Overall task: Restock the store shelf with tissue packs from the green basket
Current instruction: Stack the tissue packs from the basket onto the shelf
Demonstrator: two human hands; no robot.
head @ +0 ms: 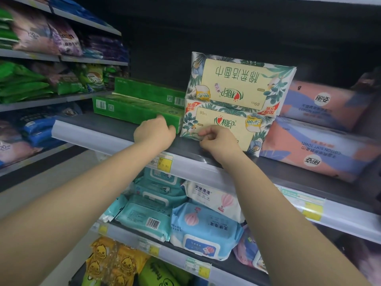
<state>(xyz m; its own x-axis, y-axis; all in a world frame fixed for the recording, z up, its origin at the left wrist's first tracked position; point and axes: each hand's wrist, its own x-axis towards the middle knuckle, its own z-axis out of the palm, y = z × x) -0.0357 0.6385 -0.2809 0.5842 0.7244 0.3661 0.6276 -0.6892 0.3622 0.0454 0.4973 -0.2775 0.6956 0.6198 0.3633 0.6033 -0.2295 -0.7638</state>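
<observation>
Right hand (218,143) first: its fingers (206,133) are curled in and pinching the lower front edge of a cream tissue pack with a leafy teal print (224,126), which lies flat at the front edge of the dark grey shelf (115,125). A second pack of the same print (241,83) sits right on top of it, label upside down. Left hand (154,132) is bunched up with its fingers curled against the near end of a long green plastic-wrapped tissue pack (134,110); can't really tell if it's properly gripping it or just pushing on it, fingertips are hidden behind the hand. That green pack touches the left side of the leafy one, and another green pack (148,91) lies on it, further back.

To the right, two soft pink and blue cotton towel packs (321,145) are stacked against the leafy pair. A yellow price tag (164,163) is clipped to the shelf's clear front rail, just under the left wrist. The tier below holds teal and blue wet wipe packs (204,228), and yellow duck-print bags (115,263) lie on the one under that.
</observation>
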